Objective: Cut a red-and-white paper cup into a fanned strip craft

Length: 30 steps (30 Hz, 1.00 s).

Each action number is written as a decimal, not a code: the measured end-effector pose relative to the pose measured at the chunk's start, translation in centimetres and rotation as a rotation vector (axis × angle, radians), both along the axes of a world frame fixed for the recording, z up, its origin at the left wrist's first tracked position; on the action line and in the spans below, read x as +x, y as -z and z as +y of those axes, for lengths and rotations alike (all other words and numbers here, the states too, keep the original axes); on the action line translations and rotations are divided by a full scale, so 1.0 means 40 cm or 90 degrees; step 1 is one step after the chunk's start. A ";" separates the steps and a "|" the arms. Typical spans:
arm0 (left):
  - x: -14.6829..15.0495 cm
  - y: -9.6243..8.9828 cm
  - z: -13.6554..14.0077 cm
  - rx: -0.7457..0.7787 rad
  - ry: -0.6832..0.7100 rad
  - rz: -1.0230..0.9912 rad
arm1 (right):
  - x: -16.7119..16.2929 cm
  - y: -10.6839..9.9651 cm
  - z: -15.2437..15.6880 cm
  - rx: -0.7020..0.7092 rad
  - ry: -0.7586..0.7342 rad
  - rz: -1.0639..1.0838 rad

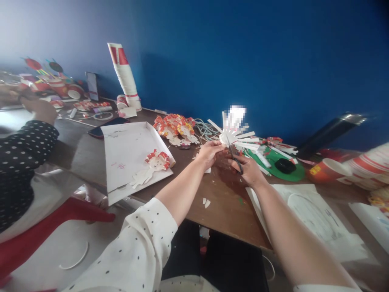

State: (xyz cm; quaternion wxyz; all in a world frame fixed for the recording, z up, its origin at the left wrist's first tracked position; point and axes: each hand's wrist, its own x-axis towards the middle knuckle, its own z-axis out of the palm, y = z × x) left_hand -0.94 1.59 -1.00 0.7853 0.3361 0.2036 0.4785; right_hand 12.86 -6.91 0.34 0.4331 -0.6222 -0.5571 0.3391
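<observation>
Fingers of the left hand (209, 154) pinch a round white paper piece with fanned-out strips (225, 139). The right hand (248, 168) has its fingers curled around dark-handled scissors (232, 155).

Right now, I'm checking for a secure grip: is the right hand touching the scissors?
Touching. The head view shows the right hand gripping the scissors by their dark handle.
</observation>
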 end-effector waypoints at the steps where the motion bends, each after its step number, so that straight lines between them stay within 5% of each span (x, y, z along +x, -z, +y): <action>1: 0.002 0.001 0.001 0.001 -0.001 -0.003 | -0.001 -0.001 0.000 0.001 0.001 -0.005; 19: -0.007 -0.014 -0.002 -0.028 -0.064 0.163 | -0.015 -0.005 -0.011 -0.043 -0.001 -0.015; 30: -0.007 -0.001 0.015 0.016 -0.074 0.154 | 0.010 -0.002 -0.008 -0.039 -0.004 -0.011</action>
